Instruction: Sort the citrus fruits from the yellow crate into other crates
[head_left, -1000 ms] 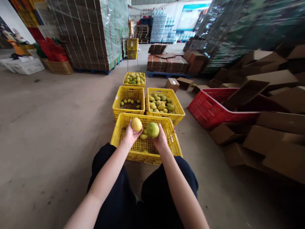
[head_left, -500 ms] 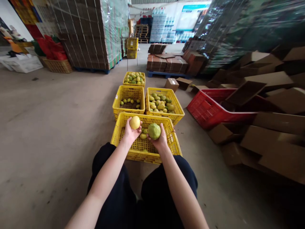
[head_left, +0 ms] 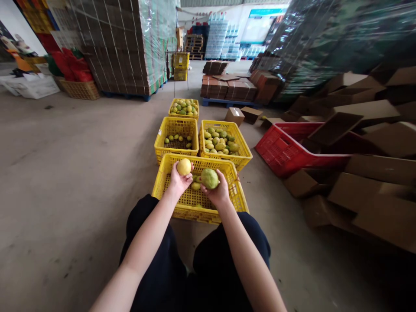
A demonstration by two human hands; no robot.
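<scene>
From the head view, we see our two hands over one near yellow crate, with one fruit in each. Our left hand is curled around a yellow fruit, gripping it from below and the side. Our right hand is wrapped around a bumpy green fruit, gripping it too. The two fruits are close but apart, with a small gap between them. Under our hands, a few loose fruits lie in the near crate, but our hands hide some, so we cannot count them all. Past its far edge sit two more yellow crates, side by side. In the left crate we count about six fruits; the right crate has a big heap, too many to count. Behind the left one is a fourth crate, full of fruit. Our two knees are just by the near crate's front edge. On the left, the gray floor gives us lots of room to move. On the right, there is a narrower strip of floor, then one red crate and many brown boxes.
</scene>
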